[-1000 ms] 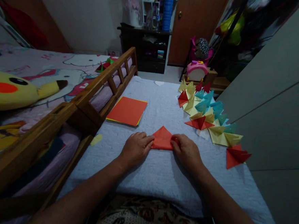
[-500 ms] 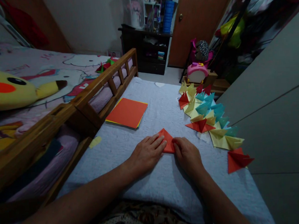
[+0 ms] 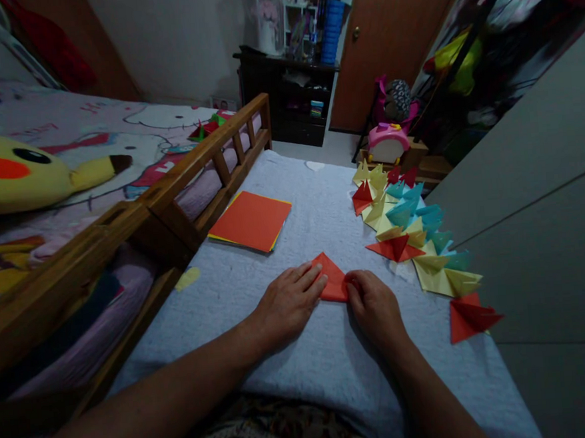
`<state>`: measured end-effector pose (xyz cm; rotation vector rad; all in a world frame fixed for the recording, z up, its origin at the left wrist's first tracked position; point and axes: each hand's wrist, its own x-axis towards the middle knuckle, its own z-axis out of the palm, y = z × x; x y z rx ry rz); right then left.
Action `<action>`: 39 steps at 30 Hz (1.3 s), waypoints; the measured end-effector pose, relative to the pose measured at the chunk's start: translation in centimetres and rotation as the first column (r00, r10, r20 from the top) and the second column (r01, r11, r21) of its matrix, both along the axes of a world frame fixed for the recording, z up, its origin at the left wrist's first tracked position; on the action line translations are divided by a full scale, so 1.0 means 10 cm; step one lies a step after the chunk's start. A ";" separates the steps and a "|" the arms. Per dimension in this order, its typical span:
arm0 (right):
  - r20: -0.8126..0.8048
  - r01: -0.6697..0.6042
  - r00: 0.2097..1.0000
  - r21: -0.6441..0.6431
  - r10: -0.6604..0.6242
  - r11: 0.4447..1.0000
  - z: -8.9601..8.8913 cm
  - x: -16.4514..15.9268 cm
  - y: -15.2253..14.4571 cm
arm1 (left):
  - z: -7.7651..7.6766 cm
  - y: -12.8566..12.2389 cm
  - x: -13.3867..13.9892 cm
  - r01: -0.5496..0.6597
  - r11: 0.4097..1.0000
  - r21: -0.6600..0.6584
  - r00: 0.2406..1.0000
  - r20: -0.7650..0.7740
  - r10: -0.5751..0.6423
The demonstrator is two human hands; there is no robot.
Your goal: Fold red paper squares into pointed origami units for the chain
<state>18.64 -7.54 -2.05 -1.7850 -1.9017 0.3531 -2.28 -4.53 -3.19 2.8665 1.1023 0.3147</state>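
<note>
A small folded piece of red origami paper [image 3: 333, 279] lies on the pale cloth between my hands, one corner pointing away from me. My left hand [image 3: 293, 298] rests flat over its left part, fingers stretched out and covering that side. At the right edge, my right hand [image 3: 373, 301] pinches the paper between thumb and curled fingers. Beyond my left hand sits a stack of square paper [image 3: 250, 220], red-orange on top with yellow showing beneath. Rows of folded paper pieces [image 3: 434, 270] in yellow, teal and red stand to the right.
A wooden bed rail [image 3: 169, 181] runs along the left, with a yellow plush toy [image 3: 13, 172] on the bed behind it. A pale cabinet [image 3: 548, 228] borders the right side. Past the far edge stand a dark shelf unit [image 3: 284, 99] and a pink toy [image 3: 388, 142].
My right hand has shifted slightly to the right along the red paper's edge, and a little more of the paper shows. My left hand stays pressed on it. The view has moved slightly.
</note>
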 end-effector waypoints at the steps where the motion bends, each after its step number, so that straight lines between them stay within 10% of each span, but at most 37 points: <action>1: 0.005 0.004 1.000 0.000 -0.004 1.000 0.00 -0.01 0.00 | 0.00 0.00 0.00 -0.003 1.000 -0.004 1.000 0.002 0.003; 28: 0.033 0.010 0.999 -0.008 -0.009 1.000 -0.02 -0.02 0.00 | 0.05 0.01 0.00 -0.022 0.998 -0.066 1.000 0.001 0.022; 34: 0.248 -0.019 0.969 0.149 -0.018 0.989 0.08 -0.07 -0.03 | 0.04 0.01 0.01 -0.019 0.999 -0.047 1.000 0.019 0.020; 39: 0.205 -0.301 0.939 0.096 0.277 0.949 0.13 -0.19 -0.05 | 0.01 0.01 0.02 -0.014 1.000 -0.024 1.000 0.016 0.015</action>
